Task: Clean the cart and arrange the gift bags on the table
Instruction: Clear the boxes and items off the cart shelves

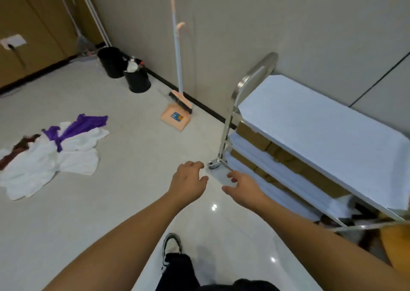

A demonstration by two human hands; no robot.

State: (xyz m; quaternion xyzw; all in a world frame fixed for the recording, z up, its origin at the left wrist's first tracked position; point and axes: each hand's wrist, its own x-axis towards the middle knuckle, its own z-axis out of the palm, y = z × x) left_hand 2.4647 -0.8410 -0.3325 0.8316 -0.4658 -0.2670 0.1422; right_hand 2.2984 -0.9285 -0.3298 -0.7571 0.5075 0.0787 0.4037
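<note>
The step in hand is judged to be a reach toward the cart [310, 122], which stands against the wall at the right, its three shelves covered in white sheets with brown boxes held between them. No gift bags can be made out for certain, and no worktop is in view. For the cart to be cleaned well, a cloth is best taken first; a heap of white and purple cloths [51, 153] lies on the floor well apart to the left. Both arms are stretched forward and down over the tiled floor. The left hand [188, 182] is held palm down, its grip released, fingers loosely curled around nothing. The right hand [244, 187] is likewise unclenched and empty, its fingers spread toward the cart's lower corner, near the caster [213, 164] but not touching it.
</note>
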